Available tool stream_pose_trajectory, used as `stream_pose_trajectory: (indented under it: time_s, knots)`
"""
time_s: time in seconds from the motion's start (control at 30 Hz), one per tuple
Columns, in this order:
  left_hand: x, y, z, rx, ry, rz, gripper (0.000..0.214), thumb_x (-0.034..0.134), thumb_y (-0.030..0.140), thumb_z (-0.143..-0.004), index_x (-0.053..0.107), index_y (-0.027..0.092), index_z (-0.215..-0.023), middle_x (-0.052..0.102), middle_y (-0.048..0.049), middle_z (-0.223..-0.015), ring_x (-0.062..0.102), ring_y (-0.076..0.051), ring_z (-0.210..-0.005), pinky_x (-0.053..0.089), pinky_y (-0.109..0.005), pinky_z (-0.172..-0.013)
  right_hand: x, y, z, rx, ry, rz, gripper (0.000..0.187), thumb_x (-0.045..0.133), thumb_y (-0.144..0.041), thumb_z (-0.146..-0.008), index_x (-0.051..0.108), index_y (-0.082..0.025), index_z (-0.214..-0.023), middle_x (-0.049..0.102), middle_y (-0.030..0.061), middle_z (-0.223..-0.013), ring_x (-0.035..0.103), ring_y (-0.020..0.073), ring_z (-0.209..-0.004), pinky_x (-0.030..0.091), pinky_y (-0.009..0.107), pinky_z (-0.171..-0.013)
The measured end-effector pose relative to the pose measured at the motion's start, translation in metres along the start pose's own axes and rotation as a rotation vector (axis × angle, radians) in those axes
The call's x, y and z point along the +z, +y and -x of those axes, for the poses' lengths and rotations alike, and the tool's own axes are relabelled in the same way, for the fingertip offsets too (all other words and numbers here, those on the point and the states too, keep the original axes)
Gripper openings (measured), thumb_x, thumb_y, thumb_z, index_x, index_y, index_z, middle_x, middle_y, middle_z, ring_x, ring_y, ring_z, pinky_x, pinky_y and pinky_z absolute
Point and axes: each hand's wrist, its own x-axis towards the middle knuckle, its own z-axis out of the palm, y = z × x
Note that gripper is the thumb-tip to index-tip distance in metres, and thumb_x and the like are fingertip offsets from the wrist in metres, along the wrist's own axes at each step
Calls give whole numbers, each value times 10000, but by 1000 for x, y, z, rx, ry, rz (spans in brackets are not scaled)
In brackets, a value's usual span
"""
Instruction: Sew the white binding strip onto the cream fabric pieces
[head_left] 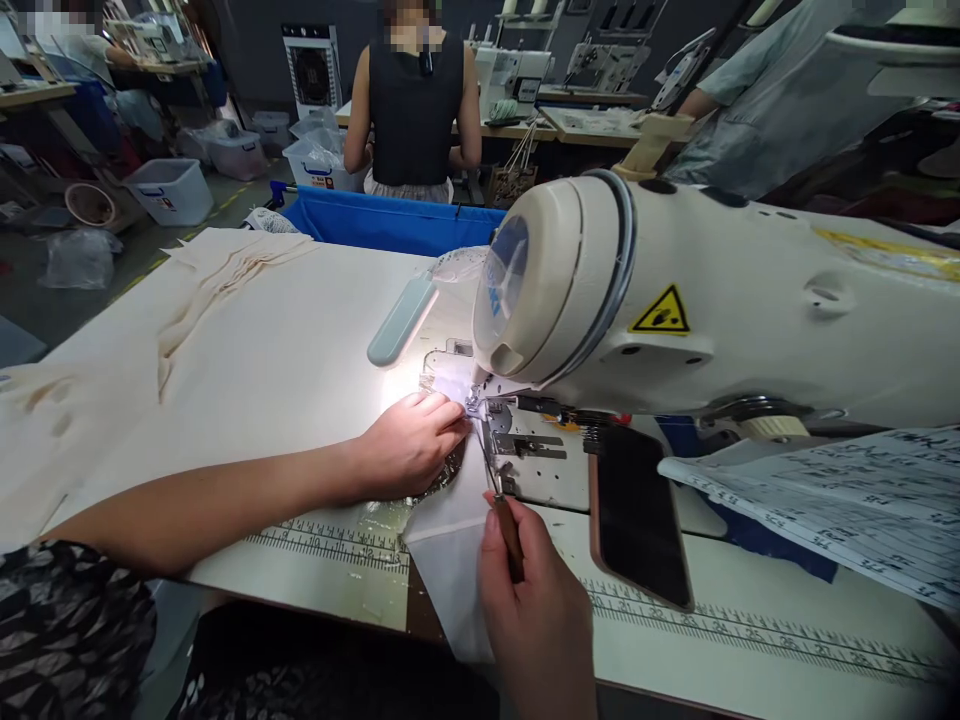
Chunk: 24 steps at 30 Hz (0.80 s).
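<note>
A phone (641,520) and a paper (832,500) crowd the table's (322,310) right side, where a sewing machine (720,290) juts in. Reaching across, palm down, the left hand (420,440) pinches white cloth (454,560) beside the presser foot (473,401); the right hand (536,590) grips an awl (508,535) angled toward it.

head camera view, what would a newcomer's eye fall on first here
Probably the big cream sewing machine filling the right side, with a yellow warning sign on it. Next, the left hand at the white cloth in the lit centre, and below it to the right, the right hand holding a wooden-handled tool.
</note>
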Motion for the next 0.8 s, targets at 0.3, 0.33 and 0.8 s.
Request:
stream_pose_trajectory:
  time_s: [0.3,0.33,0.8]
  knots:
    - [3,-1,-3,-33,-24,-10,375,343,202,-939,673,97,-1083,604,-145,-1072,519,-240,-899,431,-380,-739,-6,7,-1,57,-54,45,395,449,-494,-924,690,-209,-1053,774,25,-1000,751,228,-839,580,268,-633]
    - [3,-2,-3,-35,-21,-4,365,351,201,-940,679,104,-1068,605,-137,-1063,517,-233,-886,430,-376,-734,-8,7,-1,77,-63,37,401,464,-511,-915,692,-217,-1063,774,22,-1001,750,225,-839,580,263,-638]
    - [4,8,-26,-36,-75,-62,209,446,174,-935,645,122,-897,605,-120,-854,554,-245,-818,453,-361,-659,-7,-44,6,-52,65,-128,377,453,-500,-972,689,-217,-1052,761,63,-971,722,200,-780,545,260,-657]
